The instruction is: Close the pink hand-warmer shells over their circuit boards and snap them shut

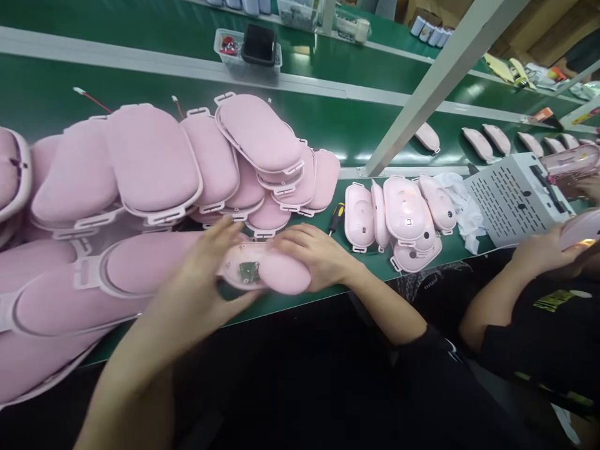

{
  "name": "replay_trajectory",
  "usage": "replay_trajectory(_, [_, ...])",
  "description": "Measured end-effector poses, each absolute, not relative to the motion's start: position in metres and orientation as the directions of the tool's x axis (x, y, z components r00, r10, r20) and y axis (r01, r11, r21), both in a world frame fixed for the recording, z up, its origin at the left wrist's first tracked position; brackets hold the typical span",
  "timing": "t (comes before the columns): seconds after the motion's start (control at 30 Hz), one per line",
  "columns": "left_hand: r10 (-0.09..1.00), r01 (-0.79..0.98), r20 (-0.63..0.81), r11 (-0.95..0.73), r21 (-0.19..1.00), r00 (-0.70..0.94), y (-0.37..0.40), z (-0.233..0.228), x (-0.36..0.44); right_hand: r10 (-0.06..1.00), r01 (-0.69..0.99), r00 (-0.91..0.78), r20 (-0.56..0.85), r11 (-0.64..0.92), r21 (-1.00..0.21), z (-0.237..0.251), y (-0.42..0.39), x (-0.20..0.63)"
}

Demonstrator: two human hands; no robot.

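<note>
Both hands hold one pink padded shell at the front edge of the green bench. A small green circuit board shows inside its open side. My left hand cups the shell's left end from below and in front. My right hand lies over the shell's right end, fingers curled on top. A big heap of pink padded shells is stacked to the left and behind my hands.
A yellow-handled screwdriver lies just right of my right hand. Several pink hard casings stand further right. A co-worker's arms work by a white perforated box. A white post slants overhead. A clear tray sits on the far belt.
</note>
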State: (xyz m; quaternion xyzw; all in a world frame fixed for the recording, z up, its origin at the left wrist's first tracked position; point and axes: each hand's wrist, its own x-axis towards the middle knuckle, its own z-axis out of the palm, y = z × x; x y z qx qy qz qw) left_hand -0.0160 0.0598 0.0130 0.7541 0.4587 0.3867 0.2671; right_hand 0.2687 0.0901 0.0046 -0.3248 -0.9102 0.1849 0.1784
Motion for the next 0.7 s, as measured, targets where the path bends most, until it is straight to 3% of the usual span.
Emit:
replay_trajectory(0.1, [0.939,0.136,0.343,-0.338,0.931,-0.015,0.047,-0.003,0.003,0.649,0.454,-0.706,0.282,0.721,-0.524,0.001,0.091,0.262])
replay_trajectory(0.17, [0.96,-0.07,0.222,-0.237,0.969,-0.172,0.037,-0.019,0.023,0.661,0.423,-0.692,0.291,0.697,-0.579,0.004,0.091,0.253])
replay_trajectory(0.3, [0.994,-0.236,0.039,-0.063,0.97,-0.106,0.03,-0.04,0.046,0.701,0.407,-0.686,0.196,0.593,-0.695,0.024,0.094,0.241])
replay_trajectory(0.37, [0.99,-0.279,0.077,-0.107,0.954,-0.116,0.033,-0.041,0.044,0.672,0.38,-0.726,0.146,0.569,-0.729,0.039,0.098,0.239])
replay_trajectory(0.5, [0.926,-0.325,0.195,-0.303,0.896,-0.324,0.035,-0.028,0.036,0.538,0.226,-0.832,0.138,0.555,-0.801,0.064,0.11,0.237])
replay_trajectory(0.6, [0.91,-0.41,0.138,-0.306,0.859,-0.39,0.029,-0.017,0.037,0.559,0.158,-0.819,0.127,0.433,-0.888,0.074,0.117,0.234])
replay_trajectory(0.7, [0.899,-0.52,0.06,-0.305,0.798,-0.434,0.019,-0.005,0.044,0.585,0.203,-0.811,-0.017,0.254,-0.945,0.08,0.117,0.228])
